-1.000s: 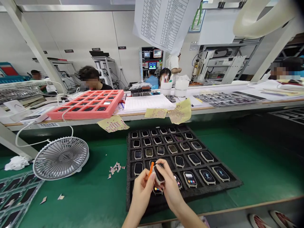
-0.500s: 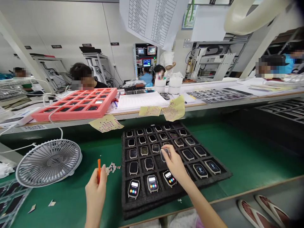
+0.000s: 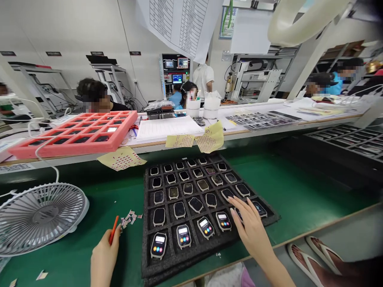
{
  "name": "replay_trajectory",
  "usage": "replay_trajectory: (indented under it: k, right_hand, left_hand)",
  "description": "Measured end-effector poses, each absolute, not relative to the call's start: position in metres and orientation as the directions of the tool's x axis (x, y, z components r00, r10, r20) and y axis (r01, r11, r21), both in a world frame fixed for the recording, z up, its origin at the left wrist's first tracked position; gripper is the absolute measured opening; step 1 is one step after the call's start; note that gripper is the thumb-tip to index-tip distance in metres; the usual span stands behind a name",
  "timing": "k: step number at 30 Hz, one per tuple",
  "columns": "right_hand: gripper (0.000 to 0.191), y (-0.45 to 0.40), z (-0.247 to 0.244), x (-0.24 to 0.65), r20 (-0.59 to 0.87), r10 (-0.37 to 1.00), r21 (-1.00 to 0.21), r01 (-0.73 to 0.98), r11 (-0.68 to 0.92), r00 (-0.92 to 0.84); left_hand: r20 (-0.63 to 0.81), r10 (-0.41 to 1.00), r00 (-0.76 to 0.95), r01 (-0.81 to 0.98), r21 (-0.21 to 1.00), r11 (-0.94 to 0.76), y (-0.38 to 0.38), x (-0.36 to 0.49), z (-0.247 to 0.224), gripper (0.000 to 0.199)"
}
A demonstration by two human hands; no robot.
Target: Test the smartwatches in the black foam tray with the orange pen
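My left hand [image 3: 104, 259] sits on the green mat at the lower left, shut on a slim orange pry tool [image 3: 113, 230], close to a small heap of paper scraps [image 3: 129, 218]. My right hand [image 3: 251, 227] rests with its fingers spread over the right side of a black foam tray [image 3: 146, 239]. Its fingertips are on or just above a smartwatch [image 3: 239, 213], which they partly hide. The tray holds rows of smartwatches, and the front row has lit screens, such as one watch [image 3: 158, 246].
A grey desk fan [image 3: 40, 215] stands left of the tray on the green mat [image 3: 299, 187]. Beyond the mat, a bench carries a pink foam tray [image 3: 73, 135] and papers. Co-workers sit across it. Sandals [image 3: 311, 259] lie on the floor at the lower right.
My right hand has moved rightward across the tray and no longer grips a watch. My left hand stays low at the left, holding the orange tool. The view has shifted slightly.
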State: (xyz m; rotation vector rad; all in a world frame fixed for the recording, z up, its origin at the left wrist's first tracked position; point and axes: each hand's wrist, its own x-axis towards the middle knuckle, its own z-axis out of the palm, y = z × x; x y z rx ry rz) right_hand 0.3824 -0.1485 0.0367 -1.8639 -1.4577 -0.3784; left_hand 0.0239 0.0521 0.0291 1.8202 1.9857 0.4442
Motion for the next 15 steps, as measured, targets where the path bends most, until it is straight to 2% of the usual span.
replay_trajectory:
  k: [3,7,11,13,15]
  right_hand:
    - [0.046,-0.167,0.022,0.387,0.578,0.760,-0.302,0.943,-0.138,0.296]
    - [0.047,-0.186,0.012,0.384,0.578,0.757,-0.302,0.942,-0.149,0.305]
    - [0.037,-0.201,0.015,0.387,0.669,0.622,-0.409,0.901,-0.148,0.406]
    - [0.037,-0.202,0.020,0.394,0.651,0.559,-0.485,0.847,-0.215,0.514]
    - [0.042,-0.197,0.025,0.405,0.586,0.573,-0.516,0.809,-0.280,0.573]
  left_hand:
    - [-0.059,0.992,-0.115,0.850,0.511,0.129,0.055,0.028,0.033,0.033]
    - [-0.028,0.993,-0.119,0.847,0.519,0.116,0.053,0.034,0.038,0.034]
    - [-0.068,0.992,-0.106,0.818,0.562,0.126,0.046,0.040,0.044,0.036]
    - [-0.085,0.992,-0.088,0.803,0.583,0.121,0.041,0.046,0.049,0.039]
    - [-0.078,0.995,-0.064,0.791,0.603,0.098,0.037,0.053,0.054,0.040]
